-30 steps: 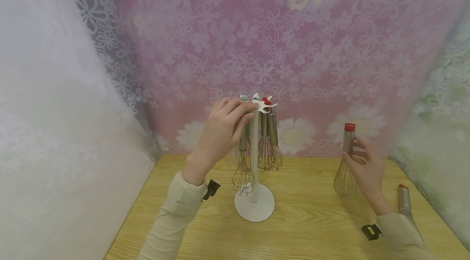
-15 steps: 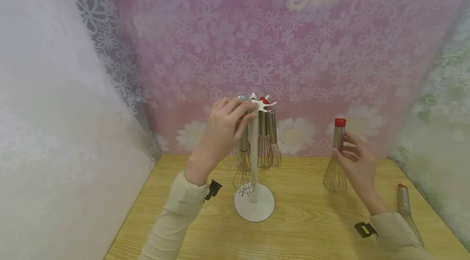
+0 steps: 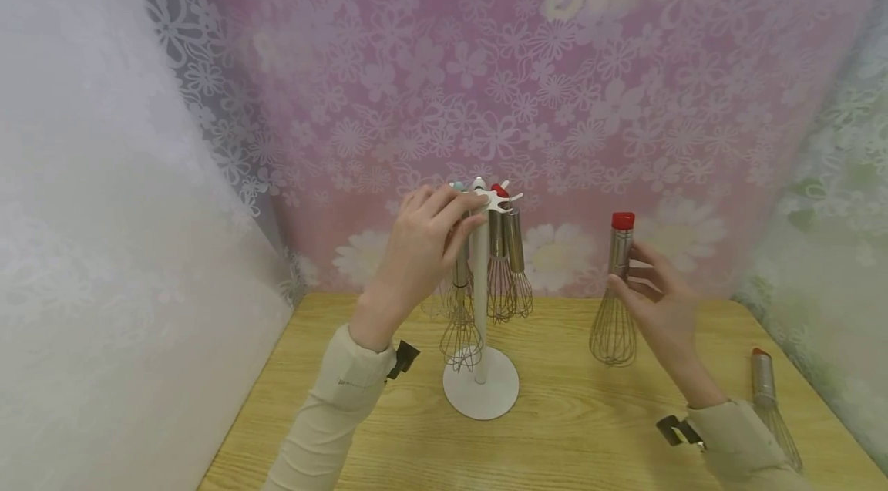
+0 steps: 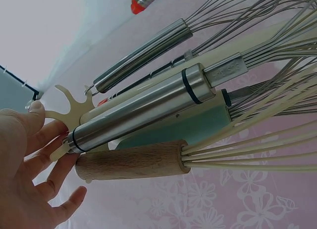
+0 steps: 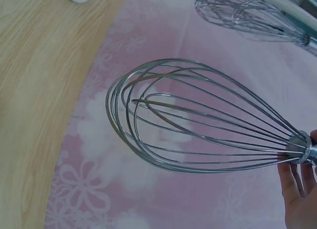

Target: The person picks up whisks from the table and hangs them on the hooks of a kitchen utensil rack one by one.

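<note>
In the head view my right hand (image 3: pixel 662 310) grips a metal whisk (image 3: pixel 621 252) with a red end cap by its handle. The whisk stands upright, wires downward, to the right of a white rack (image 3: pixel 479 391). In the right wrist view its wire loops (image 5: pixel 198 115) point left. My left hand (image 3: pixel 419 252) pinches the rack's hooked top plate (image 4: pixel 72 109), thumb above and fingers beneath. Several whisks hang there: a steel-handled one (image 4: pixel 143 107), a wooden-handled one (image 4: pixel 131 163) and a teal-handled one (image 4: pixel 183 127) among them. A red-capped whisk (image 3: pixel 499 233) hangs on its right side.
Another red-ended whisk (image 3: pixel 764 383) lies on the wooden table (image 3: pixel 576 437) near its right edge. Behind the table hangs a pink flowered backdrop (image 3: pixel 499 90). A whitish panel (image 3: pixel 125 244) closes off the left side, and a patterned one (image 3: pixel 832 244) the right.
My right hand has carried the red-capped whisk leftward and slightly up, nearer the rack. The rack's hanging whisks have shifted a little; my left hand still holds the top.
</note>
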